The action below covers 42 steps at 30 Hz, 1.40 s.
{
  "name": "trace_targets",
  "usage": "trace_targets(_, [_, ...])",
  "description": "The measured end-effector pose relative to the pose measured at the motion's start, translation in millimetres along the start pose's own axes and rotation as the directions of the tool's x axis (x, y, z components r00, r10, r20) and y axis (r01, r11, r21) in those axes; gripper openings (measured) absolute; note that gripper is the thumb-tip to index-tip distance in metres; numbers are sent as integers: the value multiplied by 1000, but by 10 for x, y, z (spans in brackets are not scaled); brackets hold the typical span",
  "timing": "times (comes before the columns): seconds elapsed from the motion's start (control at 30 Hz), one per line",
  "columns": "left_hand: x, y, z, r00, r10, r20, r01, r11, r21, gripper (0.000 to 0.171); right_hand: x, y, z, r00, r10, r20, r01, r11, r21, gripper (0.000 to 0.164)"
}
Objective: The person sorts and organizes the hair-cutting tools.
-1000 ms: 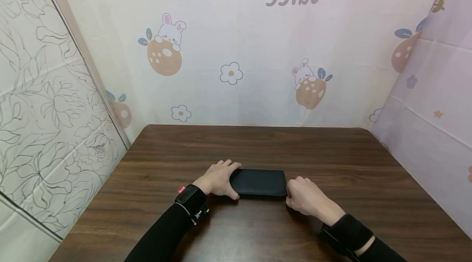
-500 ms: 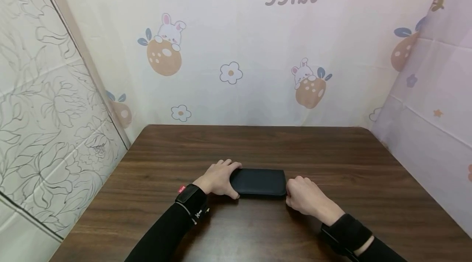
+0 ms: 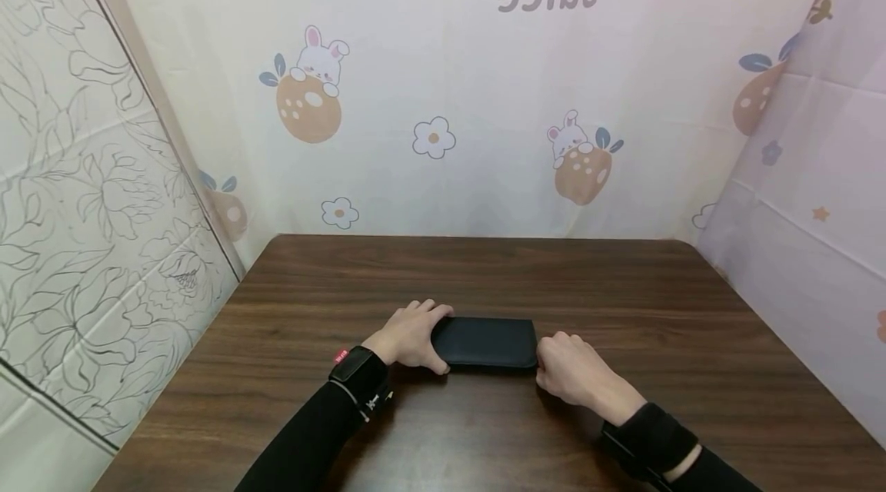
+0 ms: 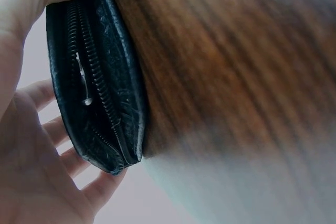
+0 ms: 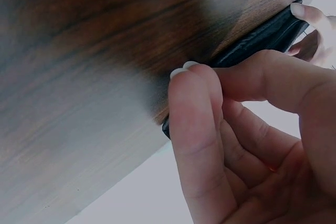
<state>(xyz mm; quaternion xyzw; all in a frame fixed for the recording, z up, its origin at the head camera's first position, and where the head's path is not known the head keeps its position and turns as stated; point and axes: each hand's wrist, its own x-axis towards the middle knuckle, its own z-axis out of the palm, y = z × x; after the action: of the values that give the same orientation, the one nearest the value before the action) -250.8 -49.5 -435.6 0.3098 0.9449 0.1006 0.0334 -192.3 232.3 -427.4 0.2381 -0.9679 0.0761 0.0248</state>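
Left hand (image 3: 411,336) grips one end of the black zip wallet (image 3: 484,343), thumb on near edge, fingers spread round far side; zipper (image 4: 95,69) gapes there. Right hand (image 3: 577,371) pinches opposite end, exact part hidden. Wallet's between both hands, wood-grain table (image 3: 471,438) beneath.

Right hand (image 3: 580,370) hides part of wallet (image 3: 487,343); red tag (image 3: 341,356) print too small; desk (image 3: 477,273) blurred in wrist views; sleeves (image 3: 301,434) cut off below.
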Motion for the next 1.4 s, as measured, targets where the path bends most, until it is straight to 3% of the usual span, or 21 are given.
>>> trace_targets(0.9, [-3, 1, -12, 1000, -7, 11, 7, 1000, -7, 86, -38, -33, -8, 1000, -16, -9, 16, 1000, 27, 35])
trace_targets(1.4, [1, -1, 0, 1000, -5, 10, 5, 1000, -7, 88, -54, -73, -18, 1000, 15, 2, -15, 999, 52, 31])
